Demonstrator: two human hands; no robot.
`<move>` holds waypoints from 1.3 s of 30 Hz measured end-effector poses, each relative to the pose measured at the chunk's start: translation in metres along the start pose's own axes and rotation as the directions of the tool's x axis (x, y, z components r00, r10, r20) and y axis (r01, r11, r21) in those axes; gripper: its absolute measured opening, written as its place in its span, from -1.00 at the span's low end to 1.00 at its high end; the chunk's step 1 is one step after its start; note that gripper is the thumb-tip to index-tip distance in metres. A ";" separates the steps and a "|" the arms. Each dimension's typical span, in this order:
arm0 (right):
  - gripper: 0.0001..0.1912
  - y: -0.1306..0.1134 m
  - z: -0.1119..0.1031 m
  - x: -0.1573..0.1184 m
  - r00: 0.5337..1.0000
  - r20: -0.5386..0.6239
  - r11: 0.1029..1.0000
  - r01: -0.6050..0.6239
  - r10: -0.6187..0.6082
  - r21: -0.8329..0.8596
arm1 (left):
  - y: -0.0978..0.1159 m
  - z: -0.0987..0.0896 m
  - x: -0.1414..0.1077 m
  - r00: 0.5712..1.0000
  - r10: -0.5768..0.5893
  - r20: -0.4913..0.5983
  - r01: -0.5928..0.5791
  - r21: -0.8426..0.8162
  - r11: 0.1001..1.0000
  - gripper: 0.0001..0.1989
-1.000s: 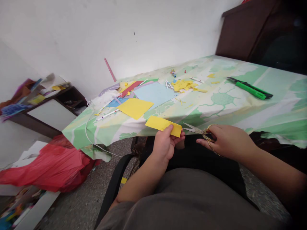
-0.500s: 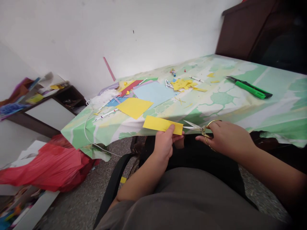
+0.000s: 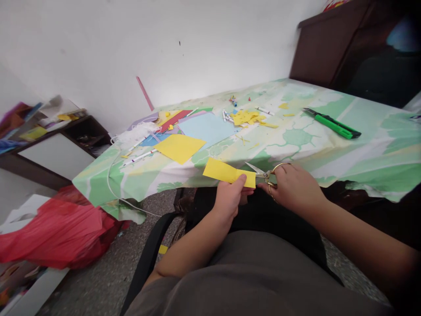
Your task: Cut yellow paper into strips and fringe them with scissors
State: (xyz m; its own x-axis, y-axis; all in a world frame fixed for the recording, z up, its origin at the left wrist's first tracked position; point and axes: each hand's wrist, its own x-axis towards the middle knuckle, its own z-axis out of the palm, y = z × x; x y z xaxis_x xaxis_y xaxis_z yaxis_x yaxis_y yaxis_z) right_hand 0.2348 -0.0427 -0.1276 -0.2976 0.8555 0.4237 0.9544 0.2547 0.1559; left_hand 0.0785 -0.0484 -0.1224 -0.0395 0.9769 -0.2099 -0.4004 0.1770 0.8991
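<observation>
A strip of yellow paper [image 3: 220, 170] is pinched in my left hand [image 3: 229, 196], the thumb on top near its right end. My right hand [image 3: 296, 186] grips gold-handled scissors [image 3: 265, 174] with fingers in the loops. The scissor blades are spread around the strip's right end; the upper blade shows above the paper, while the lower one is hidden behind it. Both hands are just off the table's front edge, over my lap. A larger yellow sheet [image 3: 180, 148] lies on the table behind the strip.
On the patterned tablecloth [image 3: 297, 136] lie a green utility knife [image 3: 333, 123], a pile of yellow paper pieces [image 3: 246, 117], a light blue sheet [image 3: 207, 130] and several markers. White string [image 3: 140, 133] sits at the left. A red plastic bag [image 3: 62, 228] is beside the table.
The scissors have moved left, bringing their open blades around the strip's right end. The left hand and strip have shifted slightly right, and the strip now bends at the thumb. The view has shifted a little.
</observation>
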 end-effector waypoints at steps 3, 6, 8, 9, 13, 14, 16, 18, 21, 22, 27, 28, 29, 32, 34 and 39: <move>-0.56 -0.004 -0.002 0.005 1.000 -0.008 1.000 0.000 0.001 0.018 | 0.001 0.002 -0.001 1.000 -0.014 0.016 0.014 0.012 1.000 -0.83; -0.59 -0.006 -0.003 0.009 1.000 -0.008 0.999 -0.020 0.021 0.044 | 0.004 0.003 -0.002 1.000 -0.007 0.024 0.007 0.009 1.000 -0.83; -0.61 -0.007 -0.004 0.011 0.999 -0.013 0.998 -0.033 0.034 0.057 | 0.005 0.005 -0.003 1.000 -0.001 0.026 0.001 -0.003 1.000 -0.82; -0.62 -0.007 -0.005 0.012 0.999 -0.022 0.997 -0.034 0.036 0.062 | 0.006 0.006 -0.003 1.000 0.000 0.026 0.000 -0.009 1.000 -0.81; -0.63 -0.009 -0.004 0.015 0.994 -0.103 0.997 -0.018 0.025 0.069 | 0.006 0.010 -0.005 0.999 0.042 0.005 -0.042 -0.053 0.998 -0.78; -0.64 -0.010 -0.004 0.015 0.992 -0.125 0.997 -0.020 0.028 0.068 | 0.006 0.011 -0.005 0.998 0.058 -0.003 -0.058 -0.064 0.996 -0.77; -0.64 -0.012 -0.004 0.016 0.986 -0.161 0.997 -0.031 0.042 0.073 | 0.005 0.012 -0.006 0.997 0.077 -0.011 -0.078 -0.081 0.994 -0.76; -0.66 -0.013 -0.003 0.017 0.982 -0.186 0.995 -0.028 0.045 0.092 | 0.004 0.014 -0.006 0.997 0.082 -0.015 -0.083 -0.098 0.992 -0.75; -0.69 -0.013 -0.003 0.019 0.974 -0.224 0.991 0.006 0.025 0.136 | 0.003 0.015 -0.007 0.994 0.103 -0.035 -0.106 -0.131 0.986 -0.76; -0.70 -0.013 -0.002 0.019 0.971 -0.239 0.988 0.018 0.019 0.151 | 0.001 0.015 -0.007 0.992 0.116 -0.043 -0.121 -0.136 0.983 -0.75; -0.77 -0.013 0.000 0.019 0.962 -0.271 0.977 0.020 0.039 0.211 | -0.003 0.016 -0.010 0.986 0.150 -0.071 -0.158 -0.132 0.979 -0.73; -0.76 -0.013 0.001 0.018 0.962 -0.266 0.974 0.007 0.054 0.225 | -0.004 0.016 -0.010 0.986 0.152 -0.075 -0.160 -0.129 0.979 -0.73; -0.75 -0.013 0.001 0.018 0.964 -0.258 0.971 -0.010 0.073 0.238 | -0.004 0.016 -0.010 0.985 0.155 -0.074 -0.164 -0.125 0.979 -0.73; -0.73 -0.014 0.002 0.019 0.970 -0.215 0.964 -0.057 0.115 0.259 | -0.003 0.015 -0.010 0.984 0.170 -0.048 -0.174 -0.118 0.978 -0.74; -0.73 -0.015 0.003 0.019 0.974 -0.194 0.963 -0.061 0.114 0.264 | -0.002 0.014 -0.010 0.985 0.169 -0.045 -0.174 -0.130 0.976 -0.75; -0.71 -0.016 0.005 0.019 0.973 -0.204 0.957 -0.043 0.105 0.286 | 0.003 0.013 -0.010 0.987 0.143 -0.079 -0.155 -0.166 0.974 -0.72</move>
State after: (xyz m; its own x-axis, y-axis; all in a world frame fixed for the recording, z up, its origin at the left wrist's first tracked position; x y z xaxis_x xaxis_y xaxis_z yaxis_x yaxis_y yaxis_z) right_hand 0.2138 -0.0283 -0.1263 -0.1946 0.7674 0.6110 0.9338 0.3355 -0.1240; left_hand 0.0898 -0.0563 -0.1126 -0.1686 0.9797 -0.1084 -0.5363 0.0011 0.8441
